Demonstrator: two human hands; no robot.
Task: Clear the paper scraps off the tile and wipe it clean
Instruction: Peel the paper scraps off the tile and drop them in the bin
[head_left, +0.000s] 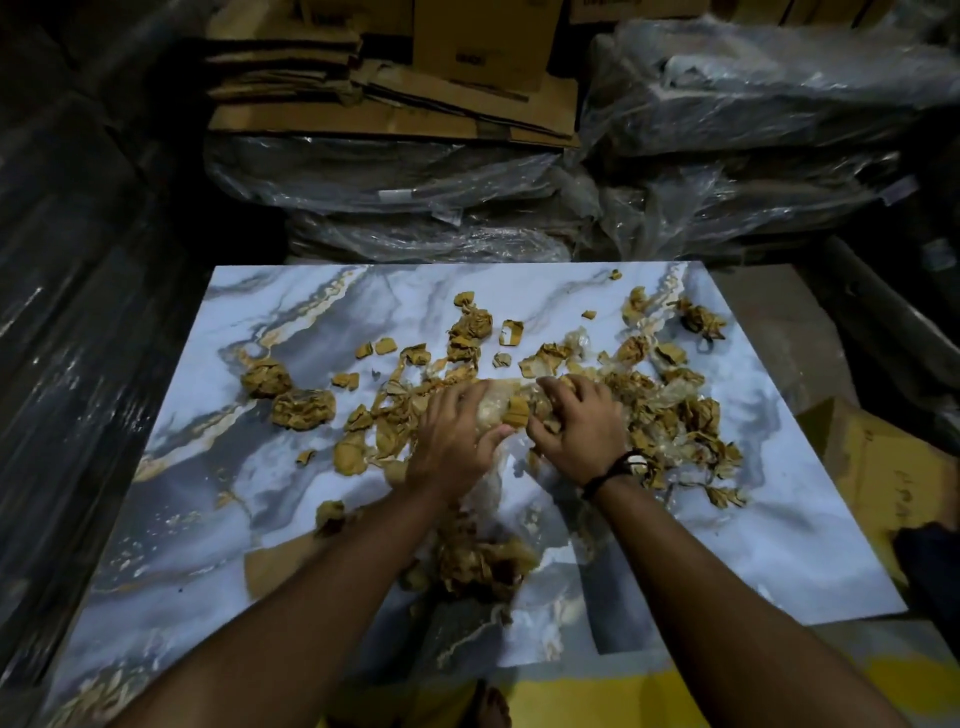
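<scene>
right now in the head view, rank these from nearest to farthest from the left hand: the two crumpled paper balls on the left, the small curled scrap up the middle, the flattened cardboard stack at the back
1. The two crumpled paper balls, just left of the left hand on the tile.
2. The small curled scrap, up the tile and slightly right.
3. The flattened cardboard stack, beyond the tile's far edge.

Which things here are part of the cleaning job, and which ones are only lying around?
Part of the job:
- marble-pattern tile
- brown paper scraps
- two crumpled paper balls
- left hand and right hand, gathering scraps

Only lying around:
- flattened cardboard boxes
- plastic-wrapped bundles
- yellow cardboard beside the tile
</scene>
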